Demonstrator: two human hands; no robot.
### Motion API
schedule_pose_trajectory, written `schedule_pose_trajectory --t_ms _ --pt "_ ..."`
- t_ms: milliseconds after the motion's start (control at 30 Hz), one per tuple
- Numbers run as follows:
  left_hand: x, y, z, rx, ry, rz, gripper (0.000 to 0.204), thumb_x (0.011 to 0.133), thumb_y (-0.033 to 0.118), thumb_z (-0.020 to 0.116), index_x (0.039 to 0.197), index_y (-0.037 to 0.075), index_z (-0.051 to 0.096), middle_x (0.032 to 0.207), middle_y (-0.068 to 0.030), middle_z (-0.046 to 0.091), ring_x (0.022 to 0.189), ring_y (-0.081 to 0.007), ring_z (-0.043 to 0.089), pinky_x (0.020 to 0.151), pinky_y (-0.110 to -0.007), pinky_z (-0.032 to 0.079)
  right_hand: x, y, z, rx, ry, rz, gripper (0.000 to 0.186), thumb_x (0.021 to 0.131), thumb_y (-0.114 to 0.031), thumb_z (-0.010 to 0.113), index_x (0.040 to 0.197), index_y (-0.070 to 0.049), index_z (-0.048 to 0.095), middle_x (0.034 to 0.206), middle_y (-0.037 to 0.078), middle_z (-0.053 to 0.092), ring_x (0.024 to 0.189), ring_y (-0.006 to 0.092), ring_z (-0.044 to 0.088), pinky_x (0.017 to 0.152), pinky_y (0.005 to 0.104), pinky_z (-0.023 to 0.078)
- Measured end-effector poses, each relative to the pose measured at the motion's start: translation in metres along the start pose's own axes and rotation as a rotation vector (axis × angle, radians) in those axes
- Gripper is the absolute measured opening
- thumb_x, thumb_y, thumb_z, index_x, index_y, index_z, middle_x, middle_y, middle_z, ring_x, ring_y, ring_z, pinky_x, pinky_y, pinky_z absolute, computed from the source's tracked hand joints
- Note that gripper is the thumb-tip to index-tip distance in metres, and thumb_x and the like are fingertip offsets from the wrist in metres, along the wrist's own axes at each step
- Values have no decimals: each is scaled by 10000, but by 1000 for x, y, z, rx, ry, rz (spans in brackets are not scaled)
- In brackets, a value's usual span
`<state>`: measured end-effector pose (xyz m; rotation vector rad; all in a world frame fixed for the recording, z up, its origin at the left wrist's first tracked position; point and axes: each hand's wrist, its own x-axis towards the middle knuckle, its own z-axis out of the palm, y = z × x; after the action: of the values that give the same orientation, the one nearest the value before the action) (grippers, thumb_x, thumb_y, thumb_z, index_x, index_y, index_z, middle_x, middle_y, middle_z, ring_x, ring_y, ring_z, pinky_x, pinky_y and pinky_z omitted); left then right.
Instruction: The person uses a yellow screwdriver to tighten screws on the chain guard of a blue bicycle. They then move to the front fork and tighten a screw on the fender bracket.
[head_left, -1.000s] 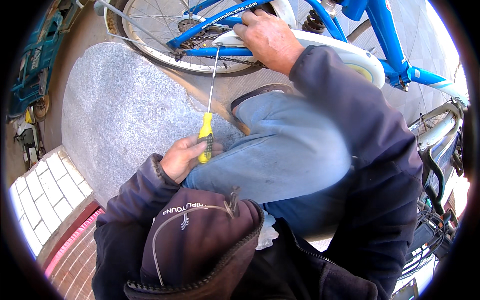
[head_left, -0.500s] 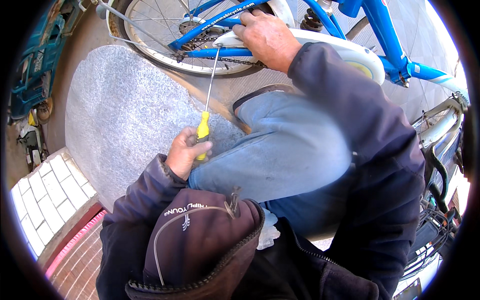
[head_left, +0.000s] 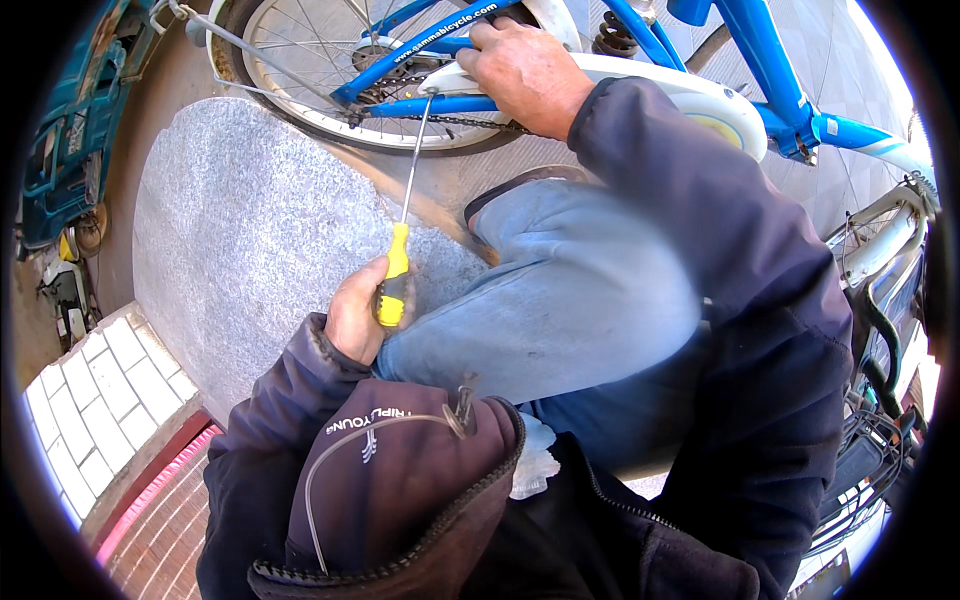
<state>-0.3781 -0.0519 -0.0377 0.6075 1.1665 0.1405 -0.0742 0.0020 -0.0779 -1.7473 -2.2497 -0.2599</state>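
My left hand (head_left: 352,312) is closed round the yellow and black handle of a screwdriver (head_left: 399,255), its thumb lying along the handle. The long metal shank slants up and slightly right, and its tip meets a screw spot at the rear end of a white chain guard (head_left: 622,67). My right hand (head_left: 530,80) is curled over the guard's upper edge, gripping it; its fingertips are partly hidden. The guard is on a blue bicycle frame (head_left: 420,50). Below it pass a lower blue tube and the chain (head_left: 465,122), in front of the rear wheel (head_left: 290,85).
A grey speckled stone slab (head_left: 250,220) lies left of my bent knee (head_left: 560,290). Teal crates (head_left: 75,140) stand at far left, above white tiles (head_left: 105,390). Another bicycle (head_left: 880,250) is close on the right. A coil spring (head_left: 615,38) sits near the frame.
My left hand has turned on the handle, its thumb shifting from across it to alongside. The screwdriver handle has moved slightly left and down. My right hand stays at the guard.
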Motion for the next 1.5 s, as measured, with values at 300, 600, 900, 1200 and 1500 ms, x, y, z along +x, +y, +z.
schedule_pose_trajectory --t_ms 300,600,900,1200,1500 --pt "3 2 -3 40 45 73 175 933 199 551 1021 50 524 870 -96 606 680 -169 625 523 -272 482 0 0 -4 13 -20 7 160 790 -114 675 929 -45 713 997 145 642 921 271 609 799 359 517" --pt "3 3 2 103 66 131 220 929 221 566 1046 43 508 910 -100 611 677 -167 618 506 -251 463 0 0 0 -20 -27 -3 186 789 -115 692 964 -53 713 1005 152 640 925 260 610 806 350 524" --pt "8 6 -7 -25 44 63 402 968 394 437 1071 17 531 857 -65 587 685 -137 556 503 -253 443 -1 -1 -3 -14 -51 23 196 796 -117 694 982 -55 710 1014 155 637 922 254 609 819 336 525" --pt "8 5 -4 23 23 125 212 943 236 544 1054 56 542 890 -67 596 762 -158 625 546 -253 492 -1 0 2 -23 -55 13 214 804 -122 700 1009 -63 708 1033 158 636 927 252 611 829 335 532" --pt "8 5 1 209 88 261 211 918 182 597 1069 50 533 887 -72 615 731 -157 630 550 -246 481 0 0 -2 -15 -76 22 215 816 -126 693 1021 -63 705 1045 159 635 932 254 611 837 341 535"
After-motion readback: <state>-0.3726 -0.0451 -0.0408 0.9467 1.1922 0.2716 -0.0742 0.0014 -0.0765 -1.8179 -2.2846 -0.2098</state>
